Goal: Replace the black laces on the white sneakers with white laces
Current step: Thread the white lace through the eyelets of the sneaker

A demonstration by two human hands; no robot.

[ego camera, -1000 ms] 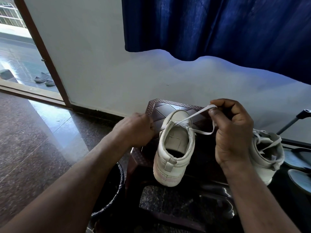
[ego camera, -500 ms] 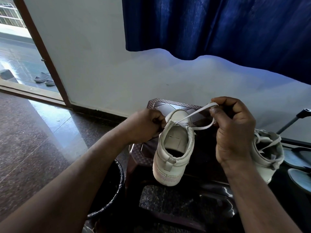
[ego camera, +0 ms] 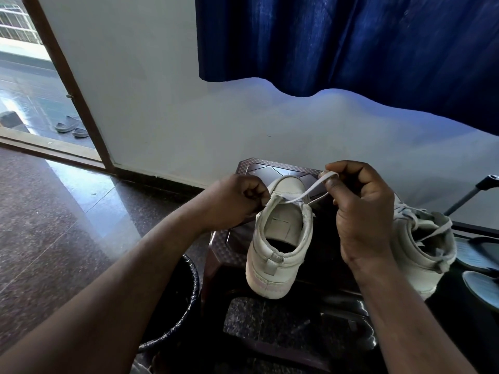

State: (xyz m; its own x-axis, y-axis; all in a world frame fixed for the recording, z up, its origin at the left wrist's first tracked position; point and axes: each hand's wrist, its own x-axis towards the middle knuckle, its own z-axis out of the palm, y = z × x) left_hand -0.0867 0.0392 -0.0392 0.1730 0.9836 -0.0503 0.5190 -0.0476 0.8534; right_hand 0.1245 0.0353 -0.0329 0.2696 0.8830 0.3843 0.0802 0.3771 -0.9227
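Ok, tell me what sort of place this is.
Probably a room in a home, by an open doorway: a blue curtain, a polished stone floor, and slippers left just outside the door frame.

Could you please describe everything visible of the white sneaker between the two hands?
The white sneaker, seemingly scuffed leather, rests on a dark stool, heel tab toward the camera, toe toward the wall. A white lace crosses its front, pinched by the right hand above and the left hand at its left edge.

Blue curtain (ego camera: 351, 44) hangs over white wall (ego camera: 162, 90). Brown door frame (ego camera: 67, 85) at left, grey sandals (ego camera: 71, 128) outside beyond it. Dark stool (ego camera: 224, 247) on polished floor (ego camera: 54, 225), black bin (ego camera: 175, 300) just beside it.
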